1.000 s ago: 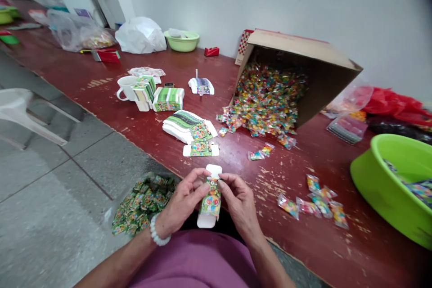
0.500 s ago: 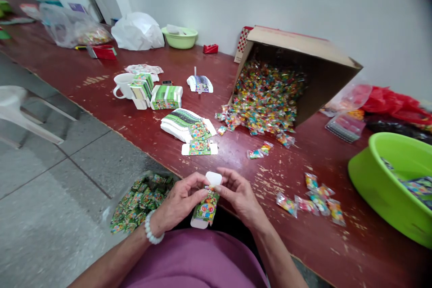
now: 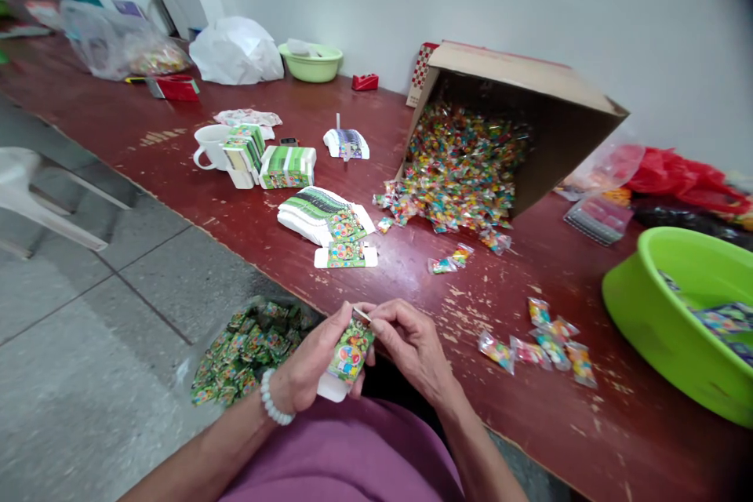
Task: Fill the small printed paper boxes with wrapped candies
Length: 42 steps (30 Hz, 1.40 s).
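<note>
A small green printed candy box [image 3: 351, 351] is in my hands at the table's near edge. My left hand [image 3: 311, 365], with a beaded bracelet at the wrist, is wrapped round its sides. At its top end, my right hand [image 3: 412, 341] pinches the flap, which is bent over and seen nearly edge-on. A white flap sticks out at the lower end. What is inside the box is hidden. Just beyond my hands lies a flat box blank [image 3: 346, 255], by a fanned stack of blanks [image 3: 311, 216]. Several wrapped candies [image 3: 532, 353] lie to my right.
A cardboard carton [image 3: 529, 74] on its side spills wrapped candies [image 3: 464, 165] onto the red table [image 3: 235, 212]. A green basin [image 3: 629, 290] stands at right. Below the table edge at left, a bag [image 3: 247, 353] holds many green boxes. A white mug [image 3: 210, 147] stands farther back.
The box's white top flap stood upright and is now folded over. My left hand has shifted to wrap round the box, which tilts slightly more; my right fingers have closed at its top.
</note>
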{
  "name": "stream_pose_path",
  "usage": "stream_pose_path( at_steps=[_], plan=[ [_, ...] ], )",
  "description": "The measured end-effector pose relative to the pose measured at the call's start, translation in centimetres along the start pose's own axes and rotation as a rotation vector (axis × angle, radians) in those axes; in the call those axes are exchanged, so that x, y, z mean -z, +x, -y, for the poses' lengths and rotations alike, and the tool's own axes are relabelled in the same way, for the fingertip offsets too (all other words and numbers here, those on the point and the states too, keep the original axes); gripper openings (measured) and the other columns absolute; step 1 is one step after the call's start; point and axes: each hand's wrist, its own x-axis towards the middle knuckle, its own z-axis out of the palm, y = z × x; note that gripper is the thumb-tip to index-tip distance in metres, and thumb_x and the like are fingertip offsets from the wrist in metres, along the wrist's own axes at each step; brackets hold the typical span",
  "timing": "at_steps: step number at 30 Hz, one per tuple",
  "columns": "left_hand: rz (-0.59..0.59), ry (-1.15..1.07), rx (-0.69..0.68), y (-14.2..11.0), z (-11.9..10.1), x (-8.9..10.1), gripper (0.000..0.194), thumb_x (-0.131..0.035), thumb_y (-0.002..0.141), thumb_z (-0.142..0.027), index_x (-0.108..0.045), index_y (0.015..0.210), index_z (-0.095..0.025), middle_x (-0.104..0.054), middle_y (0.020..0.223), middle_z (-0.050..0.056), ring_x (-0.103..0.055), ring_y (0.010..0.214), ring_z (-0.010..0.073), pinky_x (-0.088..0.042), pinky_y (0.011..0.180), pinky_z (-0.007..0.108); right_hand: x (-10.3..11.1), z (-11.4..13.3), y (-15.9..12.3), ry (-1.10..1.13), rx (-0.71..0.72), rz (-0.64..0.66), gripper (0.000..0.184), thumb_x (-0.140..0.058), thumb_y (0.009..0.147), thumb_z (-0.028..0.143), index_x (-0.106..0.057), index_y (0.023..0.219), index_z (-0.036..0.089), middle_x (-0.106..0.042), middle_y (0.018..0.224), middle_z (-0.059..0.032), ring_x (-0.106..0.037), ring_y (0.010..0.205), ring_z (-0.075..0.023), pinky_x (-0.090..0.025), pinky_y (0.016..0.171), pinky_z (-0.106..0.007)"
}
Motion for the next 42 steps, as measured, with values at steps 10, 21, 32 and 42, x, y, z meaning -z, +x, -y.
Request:
stream_pose_path(
  at_steps=[10,21,32,42],
  plan=[
    [0.002,0.22,-0.094,0.0,-0.8,-0.5,0.073,-0.034,0.092,-0.07,-0.06,0.131,-0.015,-0.062,0.065,0.003,-0.057,0.04,0.012,-0.042,0.039,0.021,0.3,1.0,1.2,0.078,-0.196,0.104,0.02,-0.069,0.086,0.038,-0.069,0.089,0.018,-0.072,0.079,-0.0037,-0.066,0.051,-0.0144,-0.05,0.05,-0.026],
    [0.043,0.366,-0.096,0.1,-0.6,0.6,0.07,-0.03,0.096,-0.065,-0.059,0.134,-0.014,-0.067,0.071,0.006,-0.059,0.043,0.012,-0.043,0.043,0.021,0.1,0.5,1.2,0.243,-0.274,0.06,0.027,-0.076,0.079,0.042,-0.065,0.076,0.017,-0.075,0.085,-0.0053,-0.064,0.05,-0.0141,-0.05,0.047,-0.027],
    [-0.069,0.264,-0.079,0.6,-0.4,0.2,0.063,-0.046,0.092,-0.062,-0.052,0.14,-0.021,-0.069,0.082,0.005,-0.06,0.048,0.0131,-0.045,0.043,0.023,-0.5,1.2,-0.3,-0.344,0.086,0.062,0.013,-0.056,0.093,0.026,-0.068,0.091,0.023,-0.066,0.101,-0.0069,-0.064,0.085,-0.0185,-0.051,0.077,-0.031],
    [-0.005,0.067,-0.012,-0.8,-0.2,1.7,0.039,-0.066,0.088,-0.041,-0.054,0.119,-0.022,-0.068,0.108,0.009,-0.065,0.083,0.0175,-0.05,0.073,0.028,9.9,-2.5,6.2,-0.932,-0.004,-0.277,0.039,-0.046,0.09,0.013,-0.063,0.125,0.016,-0.061,0.132,-0.016,-0.054,0.124,-0.0288,-0.036,0.109,-0.047]
  ],
)
